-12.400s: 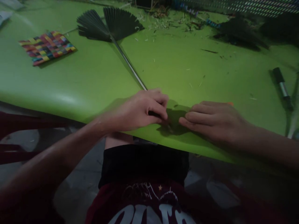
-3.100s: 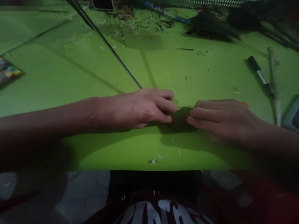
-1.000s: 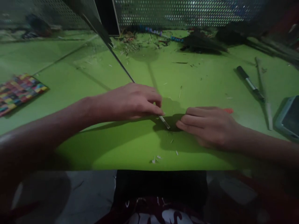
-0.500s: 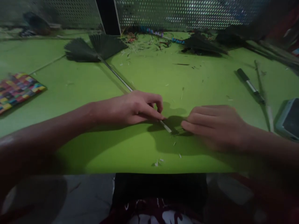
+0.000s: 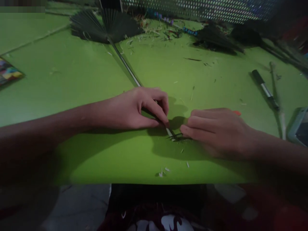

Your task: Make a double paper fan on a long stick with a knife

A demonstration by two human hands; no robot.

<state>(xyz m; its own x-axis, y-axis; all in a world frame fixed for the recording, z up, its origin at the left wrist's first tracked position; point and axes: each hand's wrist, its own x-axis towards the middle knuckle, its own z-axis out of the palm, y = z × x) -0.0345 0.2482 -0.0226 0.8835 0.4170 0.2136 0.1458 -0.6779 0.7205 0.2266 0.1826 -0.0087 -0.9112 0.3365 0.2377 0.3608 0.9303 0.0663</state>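
A long thin stem (image 5: 125, 63) runs across the green table (image 5: 72, 89) from a dark fan-shaped palm leaf (image 5: 106, 24) at the back down to my hands. My left hand (image 5: 137, 107) pinches the near end of this stem with fingers curled round it. My right hand (image 5: 216, 131) lies close to the stem's tip, fingers together, pressing a thin dark tool against the tip; an orange end (image 5: 237, 113) shows behind the hand. Small pale shavings (image 5: 166, 169) lie on the table below the hands.
A black marker pen (image 5: 264, 88) lies at the right, with a phone's edge (image 5: 298, 128) beyond it. A colourful woven mat (image 5: 8, 72) sits at the far left. More dark leaves (image 5: 216, 40), beads and scraps lie along a perforated metal screen (image 5: 204, 8) at the back.
The leaf stem, raised off the table a second ago, now lies flat on it. My hands have stayed at the stem's near end; the view has tilted down a little.
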